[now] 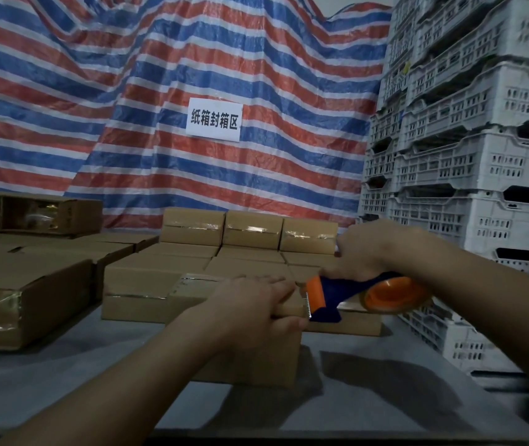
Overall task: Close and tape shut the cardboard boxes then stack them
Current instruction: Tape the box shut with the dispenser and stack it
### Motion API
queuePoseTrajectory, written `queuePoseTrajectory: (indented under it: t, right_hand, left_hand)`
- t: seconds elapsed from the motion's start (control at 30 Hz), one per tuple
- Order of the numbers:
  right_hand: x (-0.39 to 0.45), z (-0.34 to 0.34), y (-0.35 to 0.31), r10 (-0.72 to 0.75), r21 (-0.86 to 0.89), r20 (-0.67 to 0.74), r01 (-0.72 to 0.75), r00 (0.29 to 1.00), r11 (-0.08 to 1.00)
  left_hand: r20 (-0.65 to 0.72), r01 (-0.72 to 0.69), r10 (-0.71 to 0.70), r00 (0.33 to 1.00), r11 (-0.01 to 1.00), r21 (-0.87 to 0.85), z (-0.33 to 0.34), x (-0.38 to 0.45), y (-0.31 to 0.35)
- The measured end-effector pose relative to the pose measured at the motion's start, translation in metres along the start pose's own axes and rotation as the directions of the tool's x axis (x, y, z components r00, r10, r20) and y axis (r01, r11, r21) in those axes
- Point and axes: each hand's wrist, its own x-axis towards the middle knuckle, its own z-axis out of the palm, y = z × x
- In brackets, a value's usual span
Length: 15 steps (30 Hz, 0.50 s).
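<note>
A small cardboard box (pixel 192 289) stands on the grey table (pixel 63 381) in front of me. My left hand (pixel 256 304) lies over its near right top edge, with the thumb curled down the box's side. My right hand (pixel 369 252) grips the handle of a blue and orange tape dispenser (pixel 330 296). The dispenser's serrated blade sits at the box's right edge, beside my left fingers. Its orange tape roll (pixel 395 294) points right. Several taped boxes (pixel 250 233) are stacked in rows behind the one I hold.
More cardboard boxes (pixel 25 284) lie at the left, some with shiny tape on their ends. White plastic crates (pixel 469 156) tower at the right. A striped tarp (pixel 192 59) with a paper sign (pixel 214 120) hangs behind.
</note>
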Motion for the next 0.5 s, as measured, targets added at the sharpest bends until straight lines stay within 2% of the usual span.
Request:
queuePoseTrajectory:
  t: [0.07,0.17,0.2,0.27,0.33,0.4,0.5]
  right_hand:
    - [-0.008,-0.004,-0.005,-0.010,-0.067,-0.014,0.009,1.000,0.998]
    - [-0.018,0.012,-0.022,-0.109,-0.412,-0.095,0.061,0.990,0.909]
    - [-0.020,0.026,-0.026,-0.123,-0.450,-0.087,0.072,0.989,0.890]
    - [-0.025,0.057,-0.023,-0.085,-0.348,-0.100,0.045,0.991,0.936]
    - [-0.031,0.085,-0.013,0.031,-0.211,-0.208,-0.076,0.978,0.974]
    - [-0.037,0.110,-0.006,0.177,-0.091,-0.318,-0.215,0.931,0.972]
    - [-0.043,0.148,-0.009,0.297,0.042,-0.325,-0.300,0.898,0.953]
  left_hand:
    - [0.005,0.002,-0.002,1.000,1.000,-0.004,-0.001,0.001,0.000]
    - [-0.009,0.004,-0.004,1.000,1.000,-0.029,-0.001,0.001,-0.002]
    - [-0.011,0.003,-0.003,1.000,1.000,-0.031,0.000,0.000,-0.003]
    - [-0.019,0.002,-0.002,1.000,1.000,-0.018,0.002,-0.001,-0.004]
    - [-0.034,0.006,-0.006,0.999,1.000,-0.003,0.004,-0.001,-0.005]
    - [-0.039,0.007,-0.007,0.999,1.000,-0.001,0.006,0.001,-0.006]
    - [-0.048,-0.001,-0.001,0.999,0.999,-0.036,0.007,0.003,-0.008]
